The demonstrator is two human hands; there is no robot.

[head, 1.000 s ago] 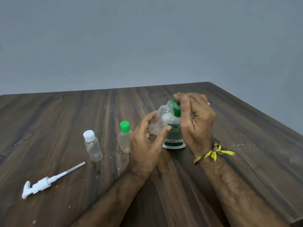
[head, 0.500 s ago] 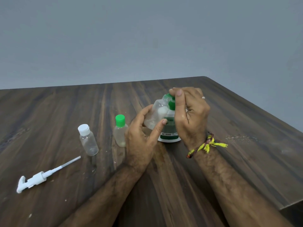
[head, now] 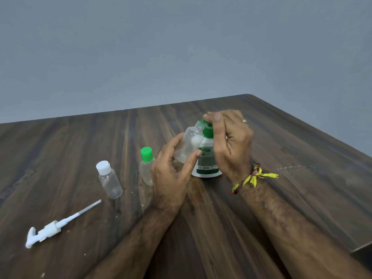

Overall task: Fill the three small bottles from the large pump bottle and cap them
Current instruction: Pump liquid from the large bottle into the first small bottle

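My left hand (head: 171, 178) holds a small clear bottle (head: 187, 146) tilted, its threaded neck pointing up and to the right. The fingertips of my right hand (head: 231, 141) pinch a green cap (head: 205, 123) against that neck. Right behind them the large white and green bottle (head: 207, 168) stands on the table with its pump off, partly hidden by both hands. A small bottle with a green cap (head: 147, 168) stands just left of my left hand. Further left stands a small clear bottle with a white cap (head: 109, 180).
The white pump head with its long tube (head: 52, 228) lies on the dark wooden table (head: 261, 208) at the near left. The table's right edge runs diagonally close to my right forearm. A faint wet smear (head: 293, 168) marks the wood at the right.
Both hands keep their grip on the tilted bottle and the green cap. Only the view has shifted slightly; the standing bottles and the pump have not moved.
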